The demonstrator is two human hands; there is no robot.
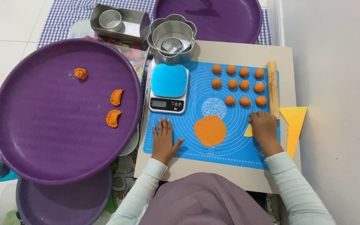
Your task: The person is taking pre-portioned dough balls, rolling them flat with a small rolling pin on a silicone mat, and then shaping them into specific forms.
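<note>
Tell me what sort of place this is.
Probably a home pastry-making spot set up on the floor: a blue silicone rolling mat with small orange dough balls, a digital kitchen scale, and a round purple plastic tray holding folded orange pastries.

Just beyond the left fingers [162,125] stands a digital kitchen scale [169,88] with a blue plate. Farther out sit nested metal cutters [172,37] and a rectangular metal tin [117,21]. Well to the left of those fingers lies a large purple tray [42,137] bearing three folded orange pastries [113,118]. Beyond the right fingers [255,118] are eleven orange dough balls [238,83] in rows. A wooden rolling pin [273,89] lies just outside them, and a yellow triangle [293,125] lies to their right.
</note>
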